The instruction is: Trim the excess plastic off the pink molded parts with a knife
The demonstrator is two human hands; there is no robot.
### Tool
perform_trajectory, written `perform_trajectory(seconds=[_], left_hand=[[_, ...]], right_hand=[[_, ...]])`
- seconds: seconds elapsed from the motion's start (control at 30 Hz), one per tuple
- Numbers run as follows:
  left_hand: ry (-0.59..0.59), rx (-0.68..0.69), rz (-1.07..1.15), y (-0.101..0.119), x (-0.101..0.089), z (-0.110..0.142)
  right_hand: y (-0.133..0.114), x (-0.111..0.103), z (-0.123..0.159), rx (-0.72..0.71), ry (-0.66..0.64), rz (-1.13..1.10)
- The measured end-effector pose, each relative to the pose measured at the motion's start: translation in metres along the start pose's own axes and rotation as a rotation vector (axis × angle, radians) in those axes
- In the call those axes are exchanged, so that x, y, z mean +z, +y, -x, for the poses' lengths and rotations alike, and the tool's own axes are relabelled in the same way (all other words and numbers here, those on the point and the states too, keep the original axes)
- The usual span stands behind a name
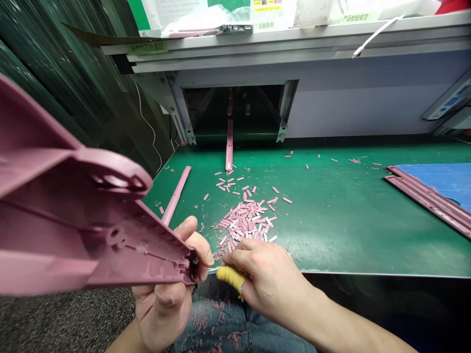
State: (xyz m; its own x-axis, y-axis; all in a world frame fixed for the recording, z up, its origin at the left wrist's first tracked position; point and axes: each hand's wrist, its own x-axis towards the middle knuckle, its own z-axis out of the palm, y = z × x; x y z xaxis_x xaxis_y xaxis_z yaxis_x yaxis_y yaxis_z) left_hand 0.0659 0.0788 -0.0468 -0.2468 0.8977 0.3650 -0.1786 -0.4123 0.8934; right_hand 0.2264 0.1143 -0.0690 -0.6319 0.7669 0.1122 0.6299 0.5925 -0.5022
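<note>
A large pink moulded plastic part slants in from the left edge, its ribbed hollow side showing. My left hand is closed around its narrow right end, thumb below and fingers curled over the tip. Just right of that end is my right hand, fingers bent together, with a yellow wrap on the thumb. A thin pale edge shows near its fingertips, but what it grips is too hidden to name. Beyond the right hand lies a pile of small pink plastic strips and shavings.
On the green tabletop, a slim pink bar lies left of the pile. Another pink strip extends from the conveyor opening. Long pink pieces rest at right by a blue sheet. A metal-edged shelf spans above.
</note>
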Motion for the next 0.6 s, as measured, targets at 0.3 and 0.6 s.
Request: perform_trajectory(seconds=[0.3,0.6], left_hand=[[0.034,0.028,0.145,0.014,-0.007,-0.015],[0.163,-0.064,0.394,0.032,-0.003,-0.028]], right_hand=[[0.017,0.004,0.006,-0.048,0.221,-0.131],[0.006,-0.012,0.012,-0.093,0.202,-0.654]])
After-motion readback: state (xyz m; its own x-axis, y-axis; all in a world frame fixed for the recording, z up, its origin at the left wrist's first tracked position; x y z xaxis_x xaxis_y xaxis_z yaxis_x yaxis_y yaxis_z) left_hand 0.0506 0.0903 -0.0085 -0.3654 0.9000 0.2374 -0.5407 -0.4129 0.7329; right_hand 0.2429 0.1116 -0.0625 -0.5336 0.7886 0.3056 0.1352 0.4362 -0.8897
